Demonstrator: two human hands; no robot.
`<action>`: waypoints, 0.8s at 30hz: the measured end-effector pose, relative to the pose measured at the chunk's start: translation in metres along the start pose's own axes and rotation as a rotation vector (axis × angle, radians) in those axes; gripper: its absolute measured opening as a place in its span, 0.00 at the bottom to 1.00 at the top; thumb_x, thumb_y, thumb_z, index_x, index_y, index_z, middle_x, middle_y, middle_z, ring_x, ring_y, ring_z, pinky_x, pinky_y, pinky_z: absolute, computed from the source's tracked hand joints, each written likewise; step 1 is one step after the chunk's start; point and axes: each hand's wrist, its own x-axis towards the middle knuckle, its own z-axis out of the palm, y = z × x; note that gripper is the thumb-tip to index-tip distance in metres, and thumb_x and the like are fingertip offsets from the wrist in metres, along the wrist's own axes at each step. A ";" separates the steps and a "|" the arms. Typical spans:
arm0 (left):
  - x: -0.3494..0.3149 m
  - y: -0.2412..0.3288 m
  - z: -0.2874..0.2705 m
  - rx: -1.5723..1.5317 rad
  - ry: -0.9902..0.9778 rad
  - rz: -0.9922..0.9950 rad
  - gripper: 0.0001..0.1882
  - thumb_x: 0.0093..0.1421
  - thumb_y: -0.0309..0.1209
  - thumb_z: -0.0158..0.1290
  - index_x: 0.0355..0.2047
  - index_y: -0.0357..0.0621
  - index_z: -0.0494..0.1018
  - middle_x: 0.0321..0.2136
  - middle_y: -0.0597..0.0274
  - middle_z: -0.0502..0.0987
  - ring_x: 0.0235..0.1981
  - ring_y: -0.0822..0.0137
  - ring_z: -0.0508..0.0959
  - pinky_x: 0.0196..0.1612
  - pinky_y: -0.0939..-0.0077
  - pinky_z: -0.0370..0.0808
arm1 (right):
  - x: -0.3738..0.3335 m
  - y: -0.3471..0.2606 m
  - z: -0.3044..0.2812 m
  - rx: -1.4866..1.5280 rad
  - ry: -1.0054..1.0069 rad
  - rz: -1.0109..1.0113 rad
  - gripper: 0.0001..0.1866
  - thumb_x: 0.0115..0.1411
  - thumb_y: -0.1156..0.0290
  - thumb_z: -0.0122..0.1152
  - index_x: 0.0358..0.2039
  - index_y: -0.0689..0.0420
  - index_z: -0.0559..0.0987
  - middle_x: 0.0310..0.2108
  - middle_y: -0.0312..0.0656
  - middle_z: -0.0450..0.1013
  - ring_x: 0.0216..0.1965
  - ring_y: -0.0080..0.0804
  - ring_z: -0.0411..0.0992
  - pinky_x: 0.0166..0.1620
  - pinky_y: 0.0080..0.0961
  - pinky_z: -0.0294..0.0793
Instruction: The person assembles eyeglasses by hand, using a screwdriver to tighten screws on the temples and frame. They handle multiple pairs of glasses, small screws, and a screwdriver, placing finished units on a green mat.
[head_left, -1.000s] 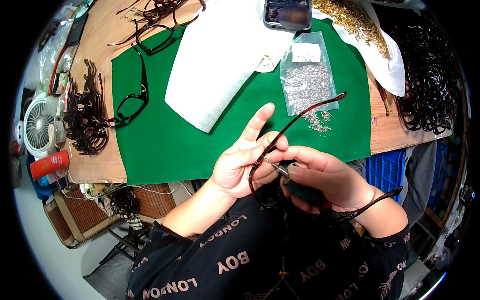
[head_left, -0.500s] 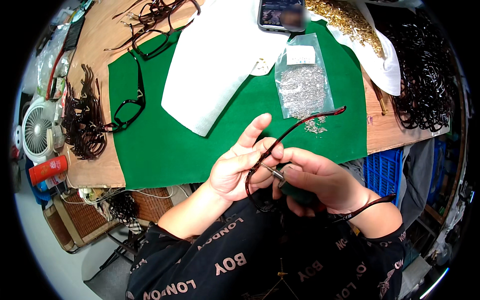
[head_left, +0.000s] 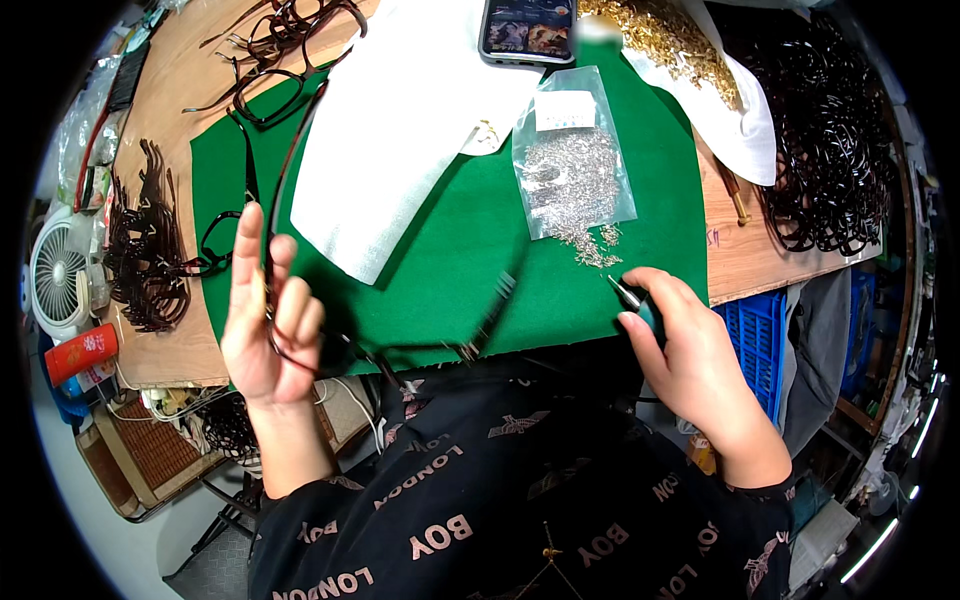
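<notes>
At the left of the green mat, my left hand [head_left: 275, 340] is closed round a dark tortoiseshell glasses frame [head_left: 491, 315]. One temple rises past my raised index finger, while the other, smeared by motion, sticks out to the right. My right hand [head_left: 690, 365] grips a small screwdriver [head_left: 629, 295] with a metal shaft and dark green handle, tip pointing up and left. Just beyond that tip lies a spill of tiny silver screws [head_left: 596, 247] at the mouth of a clear plastic bag [head_left: 575, 175]. Another glasses frame [head_left: 208, 240] lies partly behind my left hand.
A white cloth [head_left: 370, 150] lies on the green mat [head_left: 440, 250], with a phone [head_left: 527, 30] above it. Piled dark frame parts [head_left: 150, 250] sit left, near a fan [head_left: 60, 265] and red can [head_left: 82, 352]. Gold parts [head_left: 680, 55] and dark frames [head_left: 830, 140] lie right.
My hands have parted. The left has moved left, carrying the glasses frame away from the screwdriver; the right has moved right with the screwdriver toward the spilled screws. The view has shifted slightly.
</notes>
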 end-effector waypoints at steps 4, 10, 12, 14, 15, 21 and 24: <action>0.013 -0.002 0.005 1.204 0.399 0.317 0.19 0.63 0.31 0.41 0.52 0.36 0.63 0.50 0.53 0.67 0.45 0.68 0.68 0.51 0.74 0.62 | 0.005 -0.003 0.007 -0.126 -0.029 -0.008 0.17 0.53 0.73 0.56 0.43 0.58 0.67 0.29 0.49 0.68 0.26 0.48 0.70 0.28 0.35 0.71; 0.009 -0.037 0.077 1.987 -0.297 0.257 0.21 0.47 0.30 0.57 0.42 0.38 0.69 0.30 0.57 0.72 0.34 0.59 0.72 0.38 0.70 0.67 | -0.001 -0.007 0.005 -0.042 -0.023 -0.013 0.17 0.53 0.73 0.56 0.45 0.56 0.70 0.28 0.49 0.66 0.25 0.46 0.70 0.27 0.34 0.71; 0.009 -0.048 0.067 1.972 -0.279 0.244 0.19 0.46 0.25 0.56 0.40 0.39 0.69 0.22 0.59 0.70 0.26 0.60 0.71 0.30 0.69 0.67 | -0.002 -0.007 0.007 -0.102 -0.056 -0.005 0.17 0.53 0.73 0.56 0.46 0.55 0.70 0.27 0.48 0.65 0.24 0.46 0.70 0.27 0.34 0.71; 0.006 -0.040 0.067 1.989 -0.276 0.235 0.22 0.46 0.23 0.55 0.43 0.37 0.68 0.21 0.59 0.70 0.24 0.59 0.71 0.30 0.68 0.67 | -0.003 -0.006 0.008 -0.141 -0.069 -0.006 0.18 0.54 0.72 0.56 0.47 0.53 0.71 0.26 0.47 0.63 0.23 0.44 0.69 0.26 0.34 0.71; 0.002 -0.033 0.071 2.016 -0.254 0.215 0.23 0.45 0.23 0.55 0.44 0.37 0.67 0.21 0.58 0.70 0.24 0.59 0.71 0.30 0.67 0.67 | -0.002 -0.006 0.008 -0.144 -0.087 0.004 0.18 0.54 0.72 0.56 0.47 0.53 0.71 0.26 0.47 0.63 0.22 0.44 0.69 0.26 0.34 0.71; -0.029 0.041 0.067 1.708 0.076 0.167 0.21 0.46 0.18 0.53 0.44 0.34 0.68 0.28 0.56 0.73 0.30 0.62 0.72 0.34 0.69 0.68 | -0.005 -0.004 0.000 -0.129 -0.127 0.042 0.18 0.54 0.73 0.55 0.47 0.53 0.72 0.25 0.46 0.63 0.21 0.43 0.69 0.25 0.33 0.70; -0.040 0.070 0.036 0.968 0.087 0.673 0.12 0.51 0.25 0.53 0.37 0.42 0.71 0.25 0.61 0.71 0.25 0.69 0.67 0.28 0.77 0.62 | -0.004 -0.004 0.002 -0.140 -0.123 0.039 0.18 0.54 0.74 0.55 0.47 0.53 0.72 0.25 0.46 0.63 0.21 0.42 0.68 0.25 0.32 0.68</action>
